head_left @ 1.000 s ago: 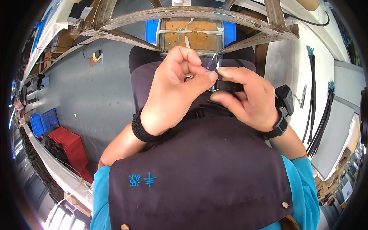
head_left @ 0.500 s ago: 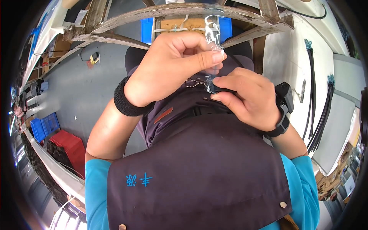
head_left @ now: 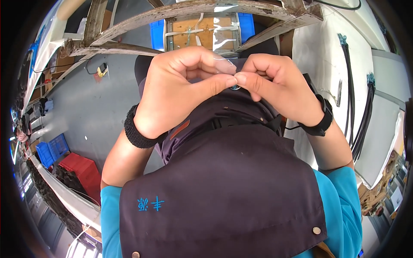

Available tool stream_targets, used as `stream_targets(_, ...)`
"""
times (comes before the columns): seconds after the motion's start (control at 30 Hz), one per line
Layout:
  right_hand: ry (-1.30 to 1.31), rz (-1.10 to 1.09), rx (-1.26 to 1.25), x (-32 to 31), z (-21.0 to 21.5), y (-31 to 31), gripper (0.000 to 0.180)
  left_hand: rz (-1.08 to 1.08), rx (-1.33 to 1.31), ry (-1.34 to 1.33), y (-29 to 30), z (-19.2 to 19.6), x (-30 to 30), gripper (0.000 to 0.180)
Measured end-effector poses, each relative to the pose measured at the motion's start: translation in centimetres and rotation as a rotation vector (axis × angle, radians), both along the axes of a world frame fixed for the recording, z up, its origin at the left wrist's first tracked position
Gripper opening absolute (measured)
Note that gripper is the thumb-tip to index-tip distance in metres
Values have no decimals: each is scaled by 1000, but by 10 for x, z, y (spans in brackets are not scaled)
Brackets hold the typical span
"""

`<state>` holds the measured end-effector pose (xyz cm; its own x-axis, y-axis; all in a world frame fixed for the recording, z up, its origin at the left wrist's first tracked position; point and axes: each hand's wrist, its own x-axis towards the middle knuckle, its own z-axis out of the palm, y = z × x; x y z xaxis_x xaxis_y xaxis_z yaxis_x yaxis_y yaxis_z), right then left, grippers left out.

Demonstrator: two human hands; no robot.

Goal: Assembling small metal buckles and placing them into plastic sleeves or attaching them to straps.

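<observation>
Hands meet in front of our chest, thumb tips nearly touching. Our left hand (head_left: 180, 92) is curled, its fingers folded toward the palm and its thumb stretched to the right; it pinches the edge of a small clear plastic bag (head_left: 224, 65), whose thin film shows just above the thumb. Our right hand (head_left: 275, 84) is curled as well, its thumb and forefinger pressed on a small round metal piece (head_left: 235, 87) that peeps out just below the two thumbs. What that piece is we cannot tell, as the fingers hide most of it.

A black sweatband (head_left: 135, 133) sits on our left wrist and a black watch (head_left: 320, 118) on the right. Beneath the hands hangs our dark apron (head_left: 223, 189), worn over a turquoise shirt (head_left: 340, 202).

Beyond the hands stands a rough wooden frame (head_left: 185, 10) with a brown board and strips of clear film on it, blue crates just behind. To our right lies a white worktop (head_left: 327, 56) with bundles of black cable (head_left: 365, 112) resting along it. To our left the grey floor (head_left: 81, 107) carries a red crate (head_left: 84, 170) and a blue crate (head_left: 49, 148) near the lower edge.
</observation>
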<state>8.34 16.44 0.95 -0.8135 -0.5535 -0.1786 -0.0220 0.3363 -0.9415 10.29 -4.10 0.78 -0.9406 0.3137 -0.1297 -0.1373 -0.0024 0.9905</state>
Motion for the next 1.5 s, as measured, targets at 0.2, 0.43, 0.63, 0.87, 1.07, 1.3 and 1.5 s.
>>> stream_targets(0.2, 651, -23, -10, 16, -2, -2, 35, 27, 147, -88, -5, -6, 1, 17)
stream_targets(0.43, 760, -17, -55, 21, -5, 5, 26, -5, 168, -273, -3, 4, -8, 8)
stream_targets(0.63, 660, 24, 63, 12, 12, 8, 13, -22, 161, -3, 1, 3, 0, 11)
stream_targets(0.87, -232, 100, -24, -9, 18, 8, 25, -70, 56, 126, -1, -8, 4, 19)
stream_targets(1.07, 620, -48, -73, 11, 0, -4, 30, 83, 293, -191, -6, -11, 6, 17)
stream_targets(1.3, 734, 37, -52, 12, 1, 0, 29, -40, 368, -342, -12, -4, -1, 10)
stream_targets(1.5, 641, 143, 25, 4, 13, 5, 26, -34, 260, -112, -8, 2, -4, 11)
